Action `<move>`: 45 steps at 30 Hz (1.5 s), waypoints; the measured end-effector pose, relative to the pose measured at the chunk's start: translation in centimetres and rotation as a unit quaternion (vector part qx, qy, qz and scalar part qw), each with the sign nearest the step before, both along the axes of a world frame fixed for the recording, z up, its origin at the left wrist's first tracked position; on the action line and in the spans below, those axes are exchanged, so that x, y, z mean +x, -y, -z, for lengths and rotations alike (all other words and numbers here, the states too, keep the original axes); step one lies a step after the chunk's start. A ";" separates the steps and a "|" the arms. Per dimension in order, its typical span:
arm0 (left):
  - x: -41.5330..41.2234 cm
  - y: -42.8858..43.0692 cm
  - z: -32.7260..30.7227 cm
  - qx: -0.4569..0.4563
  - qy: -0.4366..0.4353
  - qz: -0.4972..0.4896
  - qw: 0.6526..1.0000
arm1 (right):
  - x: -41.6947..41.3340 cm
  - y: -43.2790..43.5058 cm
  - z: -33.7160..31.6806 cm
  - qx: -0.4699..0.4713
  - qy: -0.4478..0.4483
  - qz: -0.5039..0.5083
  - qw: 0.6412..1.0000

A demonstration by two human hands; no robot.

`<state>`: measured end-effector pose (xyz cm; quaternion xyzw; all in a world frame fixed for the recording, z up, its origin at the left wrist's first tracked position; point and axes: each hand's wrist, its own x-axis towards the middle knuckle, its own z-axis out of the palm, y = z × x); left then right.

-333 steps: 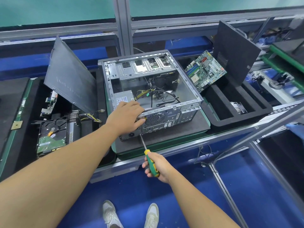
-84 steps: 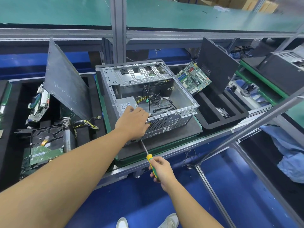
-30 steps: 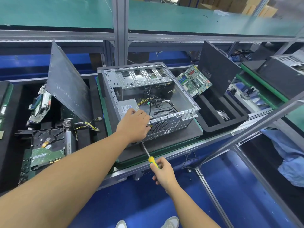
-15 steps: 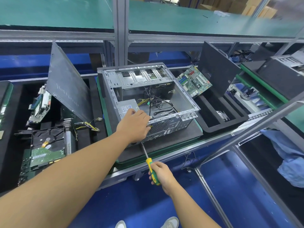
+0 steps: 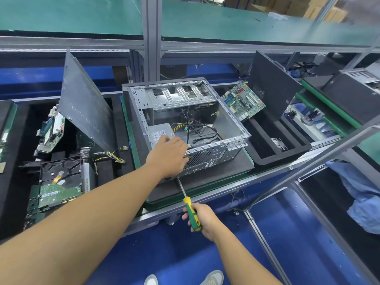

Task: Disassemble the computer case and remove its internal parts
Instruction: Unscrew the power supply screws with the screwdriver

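An open grey computer case (image 5: pixel 232 120) lies on its side on a black mat, its rear panel facing me. Inside sit a grey power supply (image 5: pixel 158 130) and loose black and yellow cables (image 5: pixel 195 130). My left hand (image 5: pixel 168 155) rests on the case's near rear edge over the power supply, fingers curled on the rim. My right hand (image 5: pixel 202 220) grips a green and yellow screwdriver (image 5: pixel 191 212), whose shaft points up at the rear panel below my left hand. The tip is hidden.
A case side panel (image 5: pixel 84 105) leans in the black foam tray at left, beside a hard drive (image 5: pixel 59 177) and circuit boards. At right a motherboard (image 5: pixel 243 100) and another side panel (image 5: pixel 271 85) lean in a second foam tray (image 5: pixel 283 149). An aluminium rail (image 5: pixel 308 161) slants across the right.
My right hand has slid back down the screwdriver handle, so more of the handle shows than a second ago. My left hand stays on the case.
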<state>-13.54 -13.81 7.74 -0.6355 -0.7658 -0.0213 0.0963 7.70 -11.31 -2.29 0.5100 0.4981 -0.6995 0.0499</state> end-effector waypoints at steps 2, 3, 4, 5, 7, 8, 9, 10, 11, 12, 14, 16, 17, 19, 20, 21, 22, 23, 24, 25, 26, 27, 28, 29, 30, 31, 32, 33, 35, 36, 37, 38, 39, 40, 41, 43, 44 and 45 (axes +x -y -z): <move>0.0 0.0 0.0 0.001 0.000 0.001 1.000 | 0.1 0.1 -0.1 0.016 0.002 -0.009 1.000; 0.0 0.0 0.0 0.002 0.001 0.001 1.000 | 0.3 0.1 -0.1 0.025 -0.004 -0.011 1.000; 0.0 0.0 0.0 0.003 0.002 0.001 1.000 | 0.4 0.1 0.0 0.031 -0.012 -0.012 0.999; 0.0 0.0 0.0 0.004 0.003 0.001 1.000 | 0.6 0.1 0.2 0.037 -0.022 -0.011 0.999; 0.0 0.0 0.0 0.004 0.002 0.001 1.000 | 0.8 0.3 0.5 0.053 -0.034 0.000 0.998; 0.0 0.0 0.0 0.002 0.003 0.001 1.000 | 0.9 0.4 0.6 0.063 -0.037 0.009 0.997; 0.0 0.0 0.0 -0.001 0.004 0.001 1.000 | 0.9 0.5 0.7 0.072 -0.041 0.018 0.996; 0.0 -0.1 0.0 -0.003 0.005 0.001 1.000 | 0.9 0.5 0.8 0.079 -0.045 0.025 0.996; 0.0 -0.1 0.0 -0.004 0.006 0.001 1.000 | 0.9 0.6 0.8 0.083 -0.047 0.026 0.995; 0.0 -0.1 0.0 -0.004 0.008 0.001 1.000 | 0.9 0.6 0.8 0.089 -0.046 0.020 0.995; 0.0 -0.1 0.0 -0.004 0.011 0.000 1.000 | 0.8 0.6 0.7 0.106 -0.035 0.000 0.994; 0.0 -0.1 0.0 -0.004 0.013 0.000 1.000 | 0.7 0.6 0.5 0.112 -0.024 -0.014 0.993; 0.0 -0.1 0.0 -0.005 0.015 -0.001 1.000 | 0.6 0.5 0.4 0.105 -0.020 -0.015 0.994; 0.0 -0.1 -0.1 -0.006 0.014 -0.001 1.000 | 0.5 0.3 0.2 0.068 -0.016 -0.009 0.998; 0.0 -0.1 -0.1 -0.006 0.014 -0.001 1.000 | 0.4 0.1 0.1 0.042 -0.018 -0.001 0.999; 0.0 -0.1 -0.1 -0.005 0.013 -0.001 1.000 | 0.3 0.0 0.0 0.018 -0.019 0.005 1.000; 0.0 -0.1 -0.1 -0.004 0.013 -0.001 1.000 | 0.3 -0.2 0.0 0.003 -0.019 0.007 1.000; 0.0 0.0 -0.1 -0.004 0.013 -0.001 1.000 | 0.3 -0.4 -0.1 0.000 -0.015 0.004 1.000; 0.0 -0.1 -0.1 -0.004 0.012 -0.001 1.000 | 0.3 -0.5 -0.2 0.003 -0.010 -0.001 1.000; 0.0 0.0 -0.2 -0.005 0.011 -0.002 1.000 | 0.3 -0.6 -0.2 0.009 -0.007 -0.007 1.000; 0.1 0.0 -0.2 -0.006 0.010 -0.002 1.000 | 0.4 -0.6 -0.3 0.016 -0.008 -0.010 1.000; 0.1 0.0 -0.2 -0.006 0.010 -0.003 1.000 | 0.4 -0.6 -0.2 0.023 -0.011 -0.011 1.000; 0.1 0.0 -0.2 -0.006 0.010 -0.003 1.000 | 0.5 -0.6 -0.1 0.029 -0.017 -0.010 0.999; 0.1 0.0 -0.2 -0.006 0.011 -0.003 1.000 | 0.6 -0.5 0.0 0.035 -0.025 -0.007 0.999; 0.1 0.0 -0.2 -0.005 0.011 -0.002 1.000 | 0.7 -0.4 0.1 0.040 -0.033 -0.002 0.999; 0.1 0.0 -0.2 -0.003 0.013 -0.001 1.000 | 0.8 -0.4 0.2 0.047 -0.040 0.004 0.998; 0.1 0.0 -0.2 -0.002 0.014 -0.001 1.000 | 0.9 -0.2 0.4 0.057 -0.044 0.010 0.997; 0.1 0.0 -0.2 -0.001 0.013 -0.001 1.000 | 0.9 -0.1 0.4 0.068 -0.045 0.016 0.997; 0.1 0.0 -0.2 0.000 0.007 -0.001 1.000 | 0.9 0.1 0.5 0.088 -0.044 0.025 0.995; 0.1 0.0 -0.2 -0.001 0.006 0.000 1.000 | 0.8 0.1 0.5 0.099 -0.040 0.022 0.994; 0.1 0.0 -0.2 -0.001 0.006 0.000 1.000 | 0.8 0.2 0.5 0.114 -0.035 0.014 0.993; 0.1 0.0 -0.2 0.000 0.007 0.000 1.000 | 0.8 0.3 0.5 0.132 -0.029 0.002 0.991; 0.1 0.1 -0.2 0.002 0.008 0.001 1.000 | 0.7 0.4 0.6 0.152 -0.021 -0.010 0.988; 0.1 0.1 -0.2 0.004 0.008 0.002 1.000 | 0.7 0.5 0.6 0.170 -0.013 -0.019 0.985; 0.1 0.1 -0.2 0.006 0.007 0.003 1.000 | 0.6 0.5 0.7 0.180 -0.006 -0.025 0.983; 0.1 0.1 -0.2 0.006 0.007 0.003 1.000 | 0.5 0.5 0.6 0.157 -0.001 -0.019 0.987; 0.1 0.1 -0.2 0.006 0.006 0.003 1.000 | 0.4 0.4 0.5 0.119 -0.003 -0.005 0.993; 0.1 0.1 -0.2 0.006 0.007 0.003 1.000 | 0.2 0.3 0.4 0.068 -0.007 0.012 0.998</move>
